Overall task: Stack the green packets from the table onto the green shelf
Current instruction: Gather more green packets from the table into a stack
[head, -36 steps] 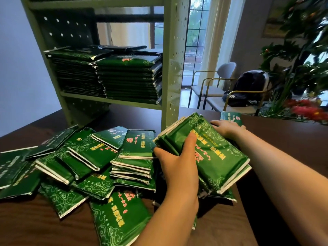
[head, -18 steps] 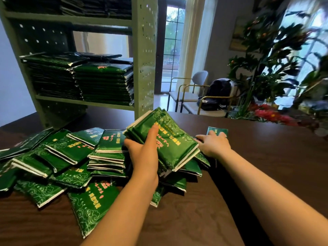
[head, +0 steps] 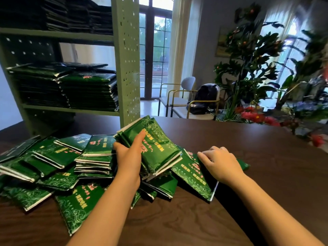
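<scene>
My left hand grips a bundle of several green packets, thumb on top, lifted at a tilt above the heap. More green packets lie scattered and overlapping on the dark wooden table, left of centre. My right hand rests with curled fingers on a flat green packet to the right of the bundle and pinches its far edge. The green shelf stands at the back left, holding two stacks of packets on its lower level and dark stacks above.
Beyond the table's far edge stand two chairs, one with a dark bag. Large plants and red flowers fill the right side. Bare table surface lies to the right and in front of my arms.
My right hand has drawn back from the far lone packet toward me and now sits on a packet beside the bundle. The left hand still holds the bundle; the view tilted up.
</scene>
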Motion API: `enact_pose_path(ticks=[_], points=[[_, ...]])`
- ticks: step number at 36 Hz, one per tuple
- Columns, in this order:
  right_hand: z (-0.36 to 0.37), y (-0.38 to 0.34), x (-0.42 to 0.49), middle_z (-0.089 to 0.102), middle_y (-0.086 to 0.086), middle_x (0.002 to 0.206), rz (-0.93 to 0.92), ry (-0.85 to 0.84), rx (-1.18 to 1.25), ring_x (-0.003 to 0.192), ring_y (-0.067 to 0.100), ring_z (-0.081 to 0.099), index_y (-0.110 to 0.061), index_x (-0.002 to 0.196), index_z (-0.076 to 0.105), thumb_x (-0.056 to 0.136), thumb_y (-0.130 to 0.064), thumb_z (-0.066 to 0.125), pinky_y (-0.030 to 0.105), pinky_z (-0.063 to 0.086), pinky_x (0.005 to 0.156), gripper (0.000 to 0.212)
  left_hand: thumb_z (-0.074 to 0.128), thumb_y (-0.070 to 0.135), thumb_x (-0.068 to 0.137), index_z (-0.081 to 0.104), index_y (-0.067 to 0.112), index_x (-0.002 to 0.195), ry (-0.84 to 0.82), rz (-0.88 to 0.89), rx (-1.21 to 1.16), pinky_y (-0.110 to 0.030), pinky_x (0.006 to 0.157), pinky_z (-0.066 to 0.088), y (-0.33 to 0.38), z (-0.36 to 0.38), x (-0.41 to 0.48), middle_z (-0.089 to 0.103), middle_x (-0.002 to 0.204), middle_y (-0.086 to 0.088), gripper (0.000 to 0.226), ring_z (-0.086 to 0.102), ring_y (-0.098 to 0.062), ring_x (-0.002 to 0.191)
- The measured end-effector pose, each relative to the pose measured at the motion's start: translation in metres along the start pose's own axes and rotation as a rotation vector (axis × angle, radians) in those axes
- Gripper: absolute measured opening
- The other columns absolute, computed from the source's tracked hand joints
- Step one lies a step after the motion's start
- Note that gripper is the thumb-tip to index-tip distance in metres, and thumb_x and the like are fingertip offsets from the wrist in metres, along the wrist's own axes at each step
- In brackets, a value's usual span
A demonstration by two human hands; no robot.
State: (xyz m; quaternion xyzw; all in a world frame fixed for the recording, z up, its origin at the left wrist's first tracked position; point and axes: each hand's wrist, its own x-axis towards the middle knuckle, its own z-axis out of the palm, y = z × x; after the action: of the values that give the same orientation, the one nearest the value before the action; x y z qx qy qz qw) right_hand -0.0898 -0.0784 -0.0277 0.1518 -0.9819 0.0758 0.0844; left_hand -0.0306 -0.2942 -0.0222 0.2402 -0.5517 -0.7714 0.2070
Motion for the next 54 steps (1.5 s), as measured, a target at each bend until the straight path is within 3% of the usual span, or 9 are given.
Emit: enact_pose_path(ticks=[12, 18, 23, 27, 30, 35, 42, 50, 54], points=[[-0.014, -0.005, -0.008, 0.051, 0.005, 0.132, -0.147, -0.283, 0.321, 0.107, 0.015, 0.049, -0.031, 0.144, 0.027, 0.077, -0.044, 0.074, 0.028, 0.04, 0.087, 0.083, 0.078, 0.058, 0.064, 0.003, 0.028, 0.155, -0.033, 0.014, -0.019, -0.053, 0.11, 0.037, 0.002, -0.001, -0.002, 0.032, 0.156, -0.006, 0.122, 0.041, -0.03, 0.137], [-0.021, 0.004, -0.004, 0.063, -0.006, 0.079, -0.127, -0.083, 0.49, 0.08, 0.015, 0.062, -0.015, 0.091, 0.063, 0.082, -0.026, 0.072, 0.028, 0.046, 0.069, 0.016, 0.077, 0.068, 0.035, 0.015, 0.033, 0.151, -0.069, 0.027, -0.056, -0.054, 0.106, 0.041, 0.001, -0.003, -0.002, 0.042, 0.15, -0.006, 0.136, 0.048, -0.029, 0.131], [-0.027, 0.002, -0.003, 0.068, 0.009, 0.087, -0.135, 0.071, 0.817, 0.082, 0.023, 0.065, -0.01, 0.091, 0.061, 0.091, -0.016, 0.06, 0.041, 0.05, 0.076, 0.006, 0.08, 0.059, 0.057, 0.001, 0.026, 0.155, -0.089, 0.047, -0.075, -0.052, 0.108, 0.039, 0.001, -0.001, -0.007, 0.035, 0.155, -0.006, 0.13, 0.044, -0.029, 0.134], [-0.032, -0.012, -0.008, 0.066, 0.001, 0.084, -0.099, 0.205, 1.141, 0.074, 0.01, 0.062, -0.014, 0.094, 0.061, 0.093, -0.005, 0.049, 0.024, 0.048, 0.064, 0.015, 0.076, 0.066, 0.037, 0.007, 0.029, 0.154, -0.1, 0.085, -0.026, -0.052, 0.104, 0.044, 0.002, 0.002, -0.01, 0.041, 0.15, -0.006, 0.141, 0.05, -0.029, 0.13], [-0.035, -0.026, -0.014, 0.064, -0.001, 0.078, -0.116, 0.359, 1.267, 0.065, 0.0, 0.06, -0.015, 0.091, 0.06, 0.089, 0.007, 0.046, 0.012, 0.046, 0.056, 0.027, 0.079, 0.063, 0.055, 0.004, 0.028, 0.155, -0.103, 0.143, 0.04, -0.052, 0.111, 0.036, 0.004, 0.005, -0.019, 0.03, 0.157, -0.005, 0.13, 0.039, -0.027, 0.139], [-0.026, -0.05, -0.023, 0.062, 0.001, 0.097, -0.24, 0.536, 1.095, 0.085, 0.009, 0.059, -0.031, 0.101, 0.062, 0.081, -0.011, 0.056, 0.02, 0.048, 0.072, 0.029, 0.067, 0.037, 0.088, -0.006, 0.015, 0.155, -0.091, 0.324, 0.2, -0.033, 0.117, 0.012, 0.0, 0.013, -0.034, 0.004, 0.163, 0.0, 0.102, 0.008, -0.017, 0.149], [-0.011, -0.079, -0.038, 0.054, -0.005, 0.103, -0.409, 0.513, 0.977, 0.078, 0.001, 0.054, -0.018, 0.122, 0.062, 0.081, -0.021, 0.064, 0.009, 0.039, 0.071, 0.041, 0.071, 0.017, 0.084, 0.036, 0.008, 0.119, -0.017, 0.459, 0.273, -0.024, 0.083, 0.039, -0.006, 0.018, -0.035, 0.058, 0.117, -0.005, 0.05, 0.055, -0.02, 0.107], [-0.013, -0.08, -0.041, 0.052, -0.007, 0.111, -0.444, 0.364, 1.035, 0.076, 0.005, 0.051, -0.025, 0.126, 0.054, 0.083, -0.039, 0.046, 0.01, 0.041, 0.069, 0.046, 0.045, 0.039, 0.097, 0.0, 0.014, 0.154, -0.141, 0.409, 0.159, -0.01, 0.099, 0.015, -0.007, 0.021, -0.039, 0.018, 0.143, 0.015, 0.078, 0.015, 0.006, 0.129], [-0.013, -0.079, -0.04, 0.055, -0.004, 0.11, -0.436, 0.275, 1.087, 0.076, 0.005, 0.055, -0.024, 0.128, 0.054, 0.082, -0.029, 0.045, 0.016, 0.043, 0.072, 0.048, 0.067, 0.043, 0.085, 0.014, 0.011, 0.148, -0.137, 0.384, 0.211, -0.02, 0.1, 0.026, -0.006, 0.021, -0.04, 0.028, 0.141, 0.011, 0.088, 0.028, -0.001, 0.129]])
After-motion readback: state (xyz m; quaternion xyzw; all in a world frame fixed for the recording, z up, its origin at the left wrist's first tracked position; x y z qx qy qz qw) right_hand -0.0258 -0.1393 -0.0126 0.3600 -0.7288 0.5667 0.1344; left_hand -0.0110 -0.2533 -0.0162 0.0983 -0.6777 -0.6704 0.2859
